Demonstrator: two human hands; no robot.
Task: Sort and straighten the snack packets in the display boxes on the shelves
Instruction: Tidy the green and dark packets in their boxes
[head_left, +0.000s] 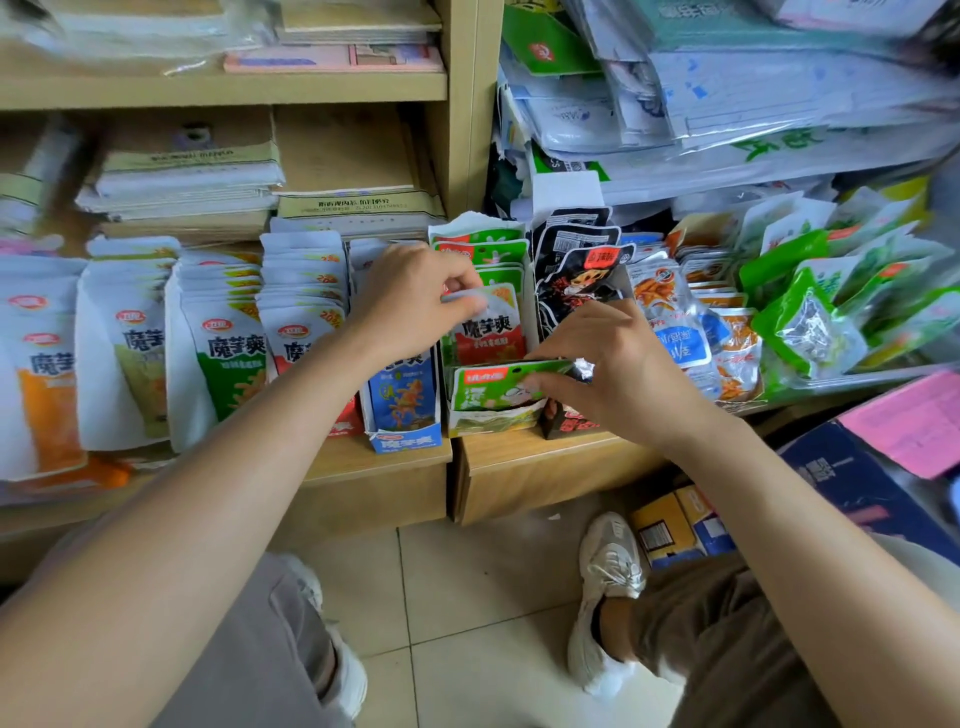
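Snack packets (488, 317) partly hidden behind hands (410, 296); upper shelves blurred.

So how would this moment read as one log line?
left hand: grips red packet | right hand: grips green packet | green box: being sorted

1. One view only, head-worn, wide-angle; straight lines bow toward the frame edges.
2. Looks forward and steeply down: shelf edge (405, 457) crosses mid-frame, floor tiles (467, 597) and both shoes fill the bottom.
3. Close range. Both forearms enter from the lower corners; left hand (410, 301) and right hand (608, 364) sit near centre.
4. Faces the shelving square-on, upright divider (467, 104) just left of centre.
5. No second view, so no overlap.
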